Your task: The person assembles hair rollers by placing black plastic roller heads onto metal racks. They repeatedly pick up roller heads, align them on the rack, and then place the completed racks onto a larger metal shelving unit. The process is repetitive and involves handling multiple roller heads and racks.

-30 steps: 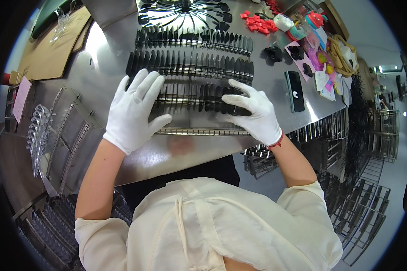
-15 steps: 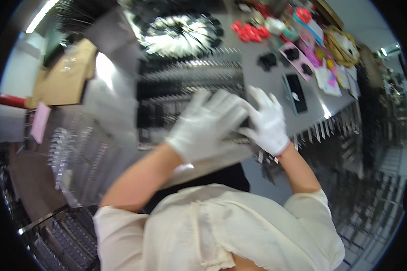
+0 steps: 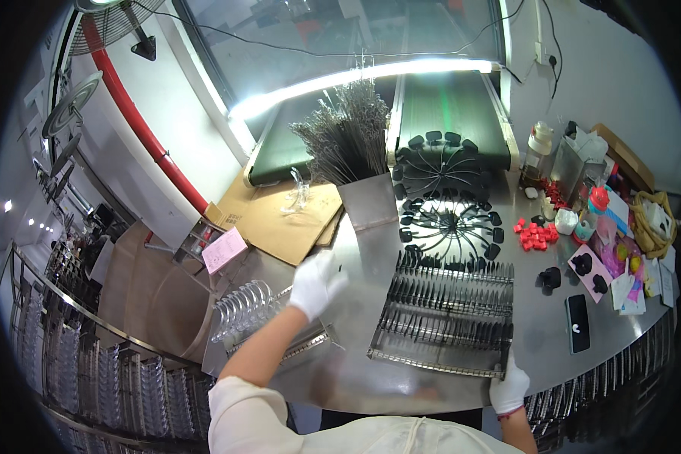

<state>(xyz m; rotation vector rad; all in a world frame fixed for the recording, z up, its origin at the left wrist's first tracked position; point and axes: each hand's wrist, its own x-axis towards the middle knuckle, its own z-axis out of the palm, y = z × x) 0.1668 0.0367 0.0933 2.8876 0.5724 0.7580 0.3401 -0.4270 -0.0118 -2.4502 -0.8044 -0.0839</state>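
Left hand: the left hand point(image 3: 318, 284), in a white glove, is now lifted over the steel table point(image 3: 371, 250) on the left side, blurred, with the fingers loosely curled. I cannot tell if it holds something thin. A second ago it lay flat on the wire rack point(image 3: 445, 321).
Right hand: the right hand point(image 3: 510, 387), also gloved, has slid off the top of the rack and now touches its near right corner at the table edge. It looks closed around the frame there, but the grip itself is not clear.
What changed: both hands pressed on the rows before. Now one has gone to the left and the other only steadies the corner — so I judge the pressing on the rows is finished for the moment. The view also rose, and the far end of the table shows.
Wire rack: it lies flat on the table between the two hands, with several rows of small black pieces standing in it.
Steel box: the steel box point(image 3: 371, 198) stands upright behind the left hand and is full of thin metal rods point(image 3: 344, 136) that spread out at the top.
Round holder: a round wire holder point(image 3: 448, 200) lies beyond the rack, with black caps at the ends of its spokes.
Loose parts: red pieces point(image 3: 536, 234) in a small heap to the right, not in any container.
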